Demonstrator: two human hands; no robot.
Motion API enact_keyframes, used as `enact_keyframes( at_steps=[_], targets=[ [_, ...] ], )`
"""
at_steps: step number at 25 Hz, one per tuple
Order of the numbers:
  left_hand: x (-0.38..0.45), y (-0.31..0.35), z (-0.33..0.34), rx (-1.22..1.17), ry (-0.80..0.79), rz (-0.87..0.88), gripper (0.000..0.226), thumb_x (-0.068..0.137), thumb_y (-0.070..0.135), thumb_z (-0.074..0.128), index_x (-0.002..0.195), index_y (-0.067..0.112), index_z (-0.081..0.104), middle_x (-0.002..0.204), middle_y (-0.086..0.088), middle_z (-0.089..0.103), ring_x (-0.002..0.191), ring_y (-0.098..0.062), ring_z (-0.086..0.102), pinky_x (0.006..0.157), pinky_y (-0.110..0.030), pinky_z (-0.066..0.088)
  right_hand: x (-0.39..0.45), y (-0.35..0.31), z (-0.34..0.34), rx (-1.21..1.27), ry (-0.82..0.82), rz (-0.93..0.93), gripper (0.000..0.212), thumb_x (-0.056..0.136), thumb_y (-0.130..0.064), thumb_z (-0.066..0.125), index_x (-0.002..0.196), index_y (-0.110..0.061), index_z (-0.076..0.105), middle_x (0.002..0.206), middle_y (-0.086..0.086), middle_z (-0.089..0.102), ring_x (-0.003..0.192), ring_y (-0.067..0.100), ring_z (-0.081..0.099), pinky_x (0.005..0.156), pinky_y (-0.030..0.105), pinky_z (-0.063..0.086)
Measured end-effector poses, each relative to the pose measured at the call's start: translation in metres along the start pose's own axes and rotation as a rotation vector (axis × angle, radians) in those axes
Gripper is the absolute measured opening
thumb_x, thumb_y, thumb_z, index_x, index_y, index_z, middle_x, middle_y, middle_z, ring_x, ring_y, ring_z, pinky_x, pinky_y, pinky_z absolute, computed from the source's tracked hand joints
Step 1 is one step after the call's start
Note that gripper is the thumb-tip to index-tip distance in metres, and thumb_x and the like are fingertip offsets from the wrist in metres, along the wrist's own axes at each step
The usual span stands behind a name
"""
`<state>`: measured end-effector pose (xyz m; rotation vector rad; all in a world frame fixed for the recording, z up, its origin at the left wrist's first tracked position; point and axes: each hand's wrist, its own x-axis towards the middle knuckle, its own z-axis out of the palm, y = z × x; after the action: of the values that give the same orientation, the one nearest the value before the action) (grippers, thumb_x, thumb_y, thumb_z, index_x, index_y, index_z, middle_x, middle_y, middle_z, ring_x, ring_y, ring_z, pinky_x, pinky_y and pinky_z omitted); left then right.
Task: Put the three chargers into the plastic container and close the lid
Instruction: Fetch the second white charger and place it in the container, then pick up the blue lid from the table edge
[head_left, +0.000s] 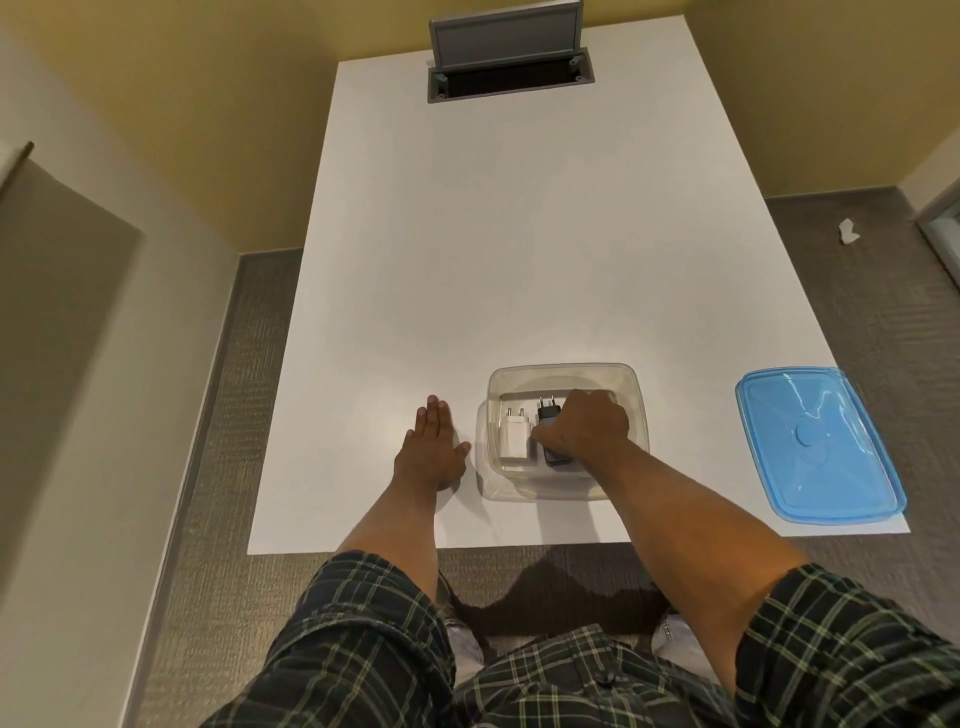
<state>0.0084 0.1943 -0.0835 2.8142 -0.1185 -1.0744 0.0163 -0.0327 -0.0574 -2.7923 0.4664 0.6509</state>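
White table (519, 234); right hand (584, 423) in container (636, 410) hides black charger (546, 415), grasp unclear; left hand (431, 452) flat.

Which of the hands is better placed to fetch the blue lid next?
Right. The right hand is in the container, nearest the blue lid lying to its right. The left hand rests flat on the table, on the far side.
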Motion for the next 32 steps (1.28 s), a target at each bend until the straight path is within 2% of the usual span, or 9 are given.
enact_keyframes(
  at_steps=[3,6,8,10,15,17,20,25,32],
  targets=[
    [-0.002,-0.002,-0.007,0.02,0.024,0.015,0.075,0.109,0.037,0.034,0.161,0.004,-0.009,0.169,-0.012,-0.016,0.159,-0.028,-0.005,0.127,-0.045,0.017,0.0,0.005,-0.002,-0.015,0.038,-0.035,0.059,0.063,-0.074,0.064,0.086,-0.02,0.056,0.08,-0.001,0.057,0.091,0.025,0.065,0.047,0.023,0.025],
    [-0.007,0.0,-0.016,0.037,0.162,0.011,0.06,0.107,0.031,0.038,0.158,0.005,0.022,0.168,-0.012,0.018,0.15,-0.031,0.032,0.116,-0.042,0.035,0.002,0.01,-0.01,-0.098,0.101,-0.128,0.06,0.076,-0.072,0.055,0.096,-0.016,0.063,0.085,0.002,0.062,0.09,0.027,0.066,0.055,0.027,0.034],
    [-0.011,0.003,-0.025,0.041,0.302,0.037,0.04,0.104,0.029,0.04,0.137,0.009,0.05,0.145,-0.011,0.053,0.126,-0.033,0.057,0.101,-0.039,0.045,0.003,0.011,-0.02,-0.166,0.178,-0.244,0.055,0.087,-0.064,0.047,0.101,-0.014,0.065,0.099,0.007,0.067,0.091,0.029,0.067,0.061,0.031,0.037],
    [-0.017,0.008,-0.034,0.053,0.421,0.074,0.03,0.102,0.026,0.04,0.12,0.011,0.06,0.123,-0.008,0.065,0.109,-0.033,0.064,0.091,-0.038,0.049,0.001,0.012,-0.032,-0.241,0.28,-0.387,0.046,0.092,-0.055,0.047,0.098,-0.015,0.068,0.098,0.006,0.069,0.087,0.03,0.069,0.061,0.032,0.036],
    [-0.021,0.026,-0.065,0.107,0.643,0.132,0.022,0.097,0.017,0.045,0.099,0.01,0.066,0.098,-0.008,0.067,0.092,-0.034,0.063,0.077,-0.041,0.048,-0.003,0.03,-0.064,-0.283,0.408,-0.578,0.034,0.097,-0.04,0.047,0.082,-0.018,0.068,0.077,0.0,0.07,0.067,0.029,0.067,0.058,0.029,0.043],
    [-0.019,0.036,-0.077,0.111,0.708,0.168,0.018,0.093,0.012,0.048,0.089,0.008,0.065,0.088,-0.009,0.066,0.085,-0.036,0.062,0.071,-0.042,0.047,-0.004,0.043,-0.072,-0.25,0.497,-0.581,0.032,0.095,-0.037,0.052,0.075,-0.017,0.067,0.065,0.0,0.067,0.055,0.03,0.064,0.053,0.028,0.044],
    [-0.014,0.059,-0.086,0.082,0.773,0.223,0.016,0.092,0.012,0.052,0.09,0.008,0.067,0.089,-0.009,0.067,0.083,-0.035,0.062,0.071,-0.042,0.049,-0.005,0.067,-0.08,-0.216,0.58,-0.505,0.028,0.092,-0.035,0.06,0.071,-0.018,0.067,0.059,0.0,0.065,0.048,0.03,0.061,0.048,0.025,0.039],
    [-0.01,0.115,-0.089,0.092,0.727,0.378,0.018,0.09,0.015,0.054,0.101,0.009,0.067,0.099,-0.007,0.067,0.092,-0.032,0.061,0.078,-0.043,0.049,-0.008,0.104,-0.084,-0.127,0.63,-0.289,0.023,0.091,-0.038,0.064,0.078,-0.019,0.064,0.048,0.001,0.06,0.042,0.031,0.059,0.049,0.023,0.028],
    [-0.016,0.2,-0.079,0.268,0.623,0.638,0.014,0.081,0.01,0.059,0.093,0.007,0.064,0.092,-0.01,0.065,0.089,-0.034,0.061,0.072,-0.041,0.045,-0.013,0.161,-0.075,-0.137,0.56,-0.068,0.025,0.094,-0.034,0.058,0.078,-0.015,0.061,0.056,0.003,0.061,0.048,0.03,0.06,0.048,0.026,0.033]
  ],
)
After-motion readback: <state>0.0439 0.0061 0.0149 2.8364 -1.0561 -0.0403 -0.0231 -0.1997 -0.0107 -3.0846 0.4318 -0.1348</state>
